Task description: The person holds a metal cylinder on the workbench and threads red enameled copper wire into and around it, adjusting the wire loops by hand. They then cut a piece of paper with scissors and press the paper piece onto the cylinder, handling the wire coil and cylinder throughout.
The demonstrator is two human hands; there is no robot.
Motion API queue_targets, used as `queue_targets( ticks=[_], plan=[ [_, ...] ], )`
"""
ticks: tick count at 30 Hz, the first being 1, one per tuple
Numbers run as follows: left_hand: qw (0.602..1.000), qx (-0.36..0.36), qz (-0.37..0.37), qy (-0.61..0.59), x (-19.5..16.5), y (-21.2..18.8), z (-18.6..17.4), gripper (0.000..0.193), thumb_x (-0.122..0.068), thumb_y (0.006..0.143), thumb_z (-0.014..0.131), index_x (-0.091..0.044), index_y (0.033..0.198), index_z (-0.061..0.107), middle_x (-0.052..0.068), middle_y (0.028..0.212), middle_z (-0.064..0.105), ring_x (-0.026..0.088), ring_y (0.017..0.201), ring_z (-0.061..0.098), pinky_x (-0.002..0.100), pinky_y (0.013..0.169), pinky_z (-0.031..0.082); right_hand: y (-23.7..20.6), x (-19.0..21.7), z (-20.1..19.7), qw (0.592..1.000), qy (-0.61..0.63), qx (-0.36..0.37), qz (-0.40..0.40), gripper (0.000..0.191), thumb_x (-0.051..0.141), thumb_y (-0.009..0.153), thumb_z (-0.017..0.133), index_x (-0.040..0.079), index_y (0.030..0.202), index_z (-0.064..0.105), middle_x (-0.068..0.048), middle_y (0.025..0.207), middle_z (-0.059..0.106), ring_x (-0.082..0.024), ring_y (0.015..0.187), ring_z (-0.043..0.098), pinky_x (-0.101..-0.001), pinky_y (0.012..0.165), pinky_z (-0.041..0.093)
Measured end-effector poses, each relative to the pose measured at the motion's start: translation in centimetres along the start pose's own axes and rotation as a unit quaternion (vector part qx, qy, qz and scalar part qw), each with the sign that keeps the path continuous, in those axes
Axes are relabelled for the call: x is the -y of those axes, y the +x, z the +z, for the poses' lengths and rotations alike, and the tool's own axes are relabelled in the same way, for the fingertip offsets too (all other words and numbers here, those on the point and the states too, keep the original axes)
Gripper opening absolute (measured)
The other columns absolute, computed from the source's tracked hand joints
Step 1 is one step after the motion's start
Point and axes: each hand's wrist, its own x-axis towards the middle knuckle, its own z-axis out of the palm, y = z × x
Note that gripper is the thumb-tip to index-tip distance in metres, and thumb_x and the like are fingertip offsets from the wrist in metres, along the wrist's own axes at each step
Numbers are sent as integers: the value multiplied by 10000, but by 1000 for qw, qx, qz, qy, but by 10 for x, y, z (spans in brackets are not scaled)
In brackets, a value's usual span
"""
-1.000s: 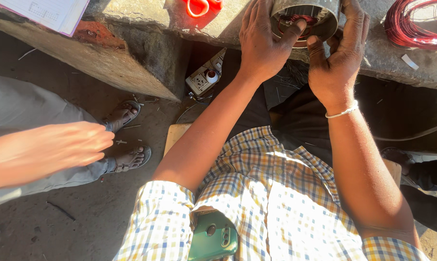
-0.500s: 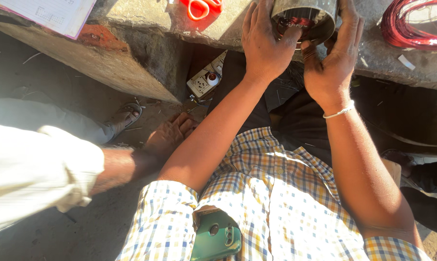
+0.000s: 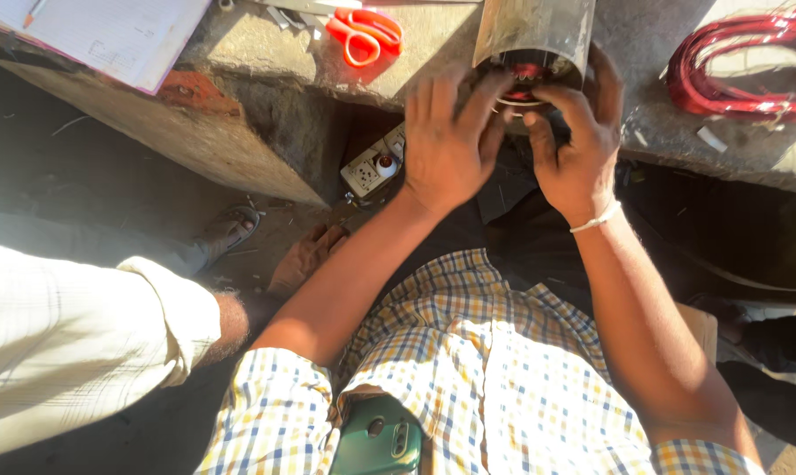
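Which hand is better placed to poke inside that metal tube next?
Probably the right hand: its fingertips already curl at the metal tube opening, while the left hand mostly lies over its rim.

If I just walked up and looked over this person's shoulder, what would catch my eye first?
Probably both hands, left hand and right hand, pressed to the open end of a grey metal cylinder on the stone ledge. Next, the bright orange scissors to its left and the red wire coil at far right.
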Motion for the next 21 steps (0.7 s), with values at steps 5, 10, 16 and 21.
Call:
queue_targets(
  ticks=[5, 10, 16, 21],
  plan=[
    [990, 15, 113, 86, 21, 11, 4, 331, -252, 1009, 752, -208, 1333, 703, 23, 1223, 474, 241, 1134, 491, 437, 932, 424, 2, 0, 6, 999, 13, 18, 26, 148, 86, 1136, 760, 98, 1282, 737, -131, 1579, 313, -315, 1459, 524, -348, 1156, 587],
    [977, -8, 185, 106, 34, 8, 11, 310, -259, 1047, 732, -257, 1355, 709, -5, 1236, 452, 210, 1117, 467, 411, 920, 400, 5, 3, 3, 999, 13, 16, 29, 175, 70, 1122, 734, 115, 1288, 764, -136, 1593, 295, -324, 1437, 519, -345, 1107, 568],
    [977, 10, 169, 127, 43, 0, 22, 380, -293, 1045, 693, -271, 1423, 672, 4, 1309, 413, 219, 1199, 426, 423, 979, 380, 5, 1, 2, 996, 40, 32, 66, 158, 110, 1128, 744, 144, 1282, 758, -133, 1553, 293, -298, 1455, 541, -357, 1133, 565],
    [976, 45, 158, 146, 45, -13, 21, 381, -351, 1064, 686, -236, 1426, 664, 23, 1388, 409, 234, 1309, 391, 455, 1040, 335, 1, -3, -1, 993, -99, 33, -52, 152, 133, 1099, 825, 126, 1235, 758, -134, 1580, 230, -347, 1459, 436, -355, 1108, 572]
  ],
)
